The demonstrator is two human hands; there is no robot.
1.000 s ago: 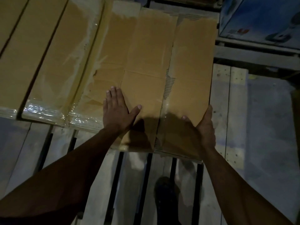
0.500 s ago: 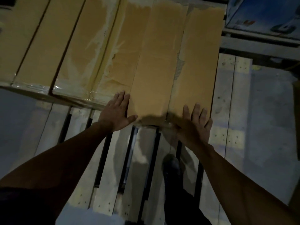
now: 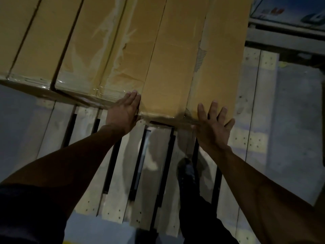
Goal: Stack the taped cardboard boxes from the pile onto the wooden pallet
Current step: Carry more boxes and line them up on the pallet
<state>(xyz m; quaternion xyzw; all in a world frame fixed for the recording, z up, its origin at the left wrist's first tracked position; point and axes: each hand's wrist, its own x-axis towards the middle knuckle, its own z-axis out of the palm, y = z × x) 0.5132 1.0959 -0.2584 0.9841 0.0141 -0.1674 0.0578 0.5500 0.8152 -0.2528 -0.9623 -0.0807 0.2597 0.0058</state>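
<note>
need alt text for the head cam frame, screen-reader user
Two bare hands, left and right, press flat with straight fingers against the near end of a taped cardboard box. It lies beside other taped boxes on a slatted wooden pallet, seen from above in dim light.

No words, numbers or brand marks are showing legibly anywhere. The blue printed carton (image 3: 288,11) at the top right corner is carrying red marks and a dark picture, both too blurred to read. The taped cardboard boxes (image 3: 175,59) on the wooden pallet (image 3: 253,120) are showing plain brown faces.
</note>
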